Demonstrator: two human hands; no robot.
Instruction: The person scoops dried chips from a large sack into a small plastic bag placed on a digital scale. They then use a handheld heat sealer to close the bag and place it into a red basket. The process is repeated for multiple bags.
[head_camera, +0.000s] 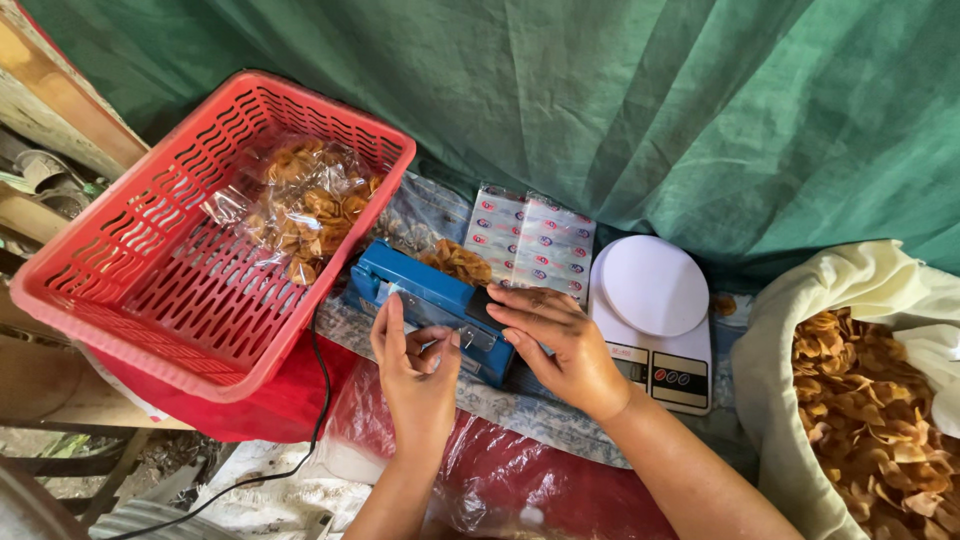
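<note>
A blue heat sealer (420, 292) lies on the patterned cloth in front of me. My right hand (560, 345) rests flat on the sealer's right end, pressing its arm down. My left hand (415, 362) pinches the near edge of a clear plastic bag (440, 325) at the sealer's jaw. The bag's filled part, holding golden chips (458, 262), sticks out behind the sealer. A black cord (318, 400) runs from the sealer down to the left.
A red plastic basket (140, 290) at left holds sealed bags of chips (305, 205). Printed empty pouches (530, 245) lie behind the sealer. A white kitchen scale (655, 320) stands right of it. A cloth sack of loose chips (870, 420) fills the right. A green tarp (600, 100) hangs behind.
</note>
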